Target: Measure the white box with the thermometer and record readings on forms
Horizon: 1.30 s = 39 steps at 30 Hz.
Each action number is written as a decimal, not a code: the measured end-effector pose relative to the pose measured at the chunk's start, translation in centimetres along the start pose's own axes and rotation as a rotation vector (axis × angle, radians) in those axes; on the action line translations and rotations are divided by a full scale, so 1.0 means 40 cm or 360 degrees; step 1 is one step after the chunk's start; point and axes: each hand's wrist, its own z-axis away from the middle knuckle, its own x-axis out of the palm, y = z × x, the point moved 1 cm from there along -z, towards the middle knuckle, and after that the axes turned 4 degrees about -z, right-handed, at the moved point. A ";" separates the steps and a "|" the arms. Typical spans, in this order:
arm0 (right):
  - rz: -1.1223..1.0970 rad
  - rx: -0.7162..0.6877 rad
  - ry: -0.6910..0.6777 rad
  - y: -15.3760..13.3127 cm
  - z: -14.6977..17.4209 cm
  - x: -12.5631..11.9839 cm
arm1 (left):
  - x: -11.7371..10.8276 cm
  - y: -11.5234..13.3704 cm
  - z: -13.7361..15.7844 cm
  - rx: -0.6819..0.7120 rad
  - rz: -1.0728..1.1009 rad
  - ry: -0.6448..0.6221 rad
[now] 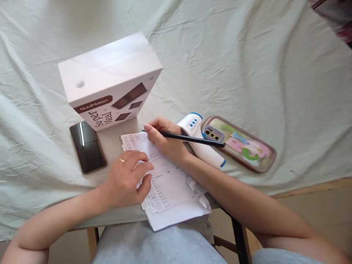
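Observation:
My right hand (168,141) grips a slim black pencil (192,138) between thumb and fingers, over the upper part of some handwritten papers (176,190). The pencil's tip points left near the top edge of the sheets, and its shaft slants back to the right. My left hand (128,178), with a ring on one finger, rests at the left edge of the papers. Its fingers are bent but apart, and nothing shows in them. Under and beyond my right wrist lies a white, blue-trimmed object (194,126) with blue dots, partly hidden by the wrist and pencil.
A white NutriMotion box (118,93) stands behind the papers. To the left lies a dark phone (87,146), screen up. A phone in a decorated case (244,146) lies on the right. A pale, wrinkled cloth (233,66) covers the table; its front edge runs near my lap.

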 end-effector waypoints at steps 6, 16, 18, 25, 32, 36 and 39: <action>0.0568 -0.0477 -0.0146 -0.053 0.026 -0.027 | -0.157 -0.058 -0.068 -0.0325 0.0027 0.1111; 0.1470 -0.0657 -0.0465 -0.045 0.151 -0.113 | -0.119 -0.374 -0.074 -0.1024 0.0770 0.0290; 0.1499 -0.0632 -0.0466 -0.034 0.167 -0.121 | -0.110 -0.364 -0.093 -0.1044 0.0853 0.0432; 0.1391 -0.0648 -0.0422 -0.016 0.190 -0.128 | -0.084 -0.162 -0.127 -0.1071 0.1441 0.0910; 0.1350 -0.0578 -0.0396 -0.016 0.207 -0.141 | -0.012 -0.098 -0.069 -0.1357 0.1715 0.0816; 0.1154 -0.0565 -0.0290 -0.051 0.219 -0.161 | 0.007 -0.115 -0.044 -0.1279 0.1663 0.0755; 0.1160 -0.0541 0.0018 -0.074 0.213 -0.197 | 0.014 -0.124 -0.030 -0.1259 0.1632 0.0771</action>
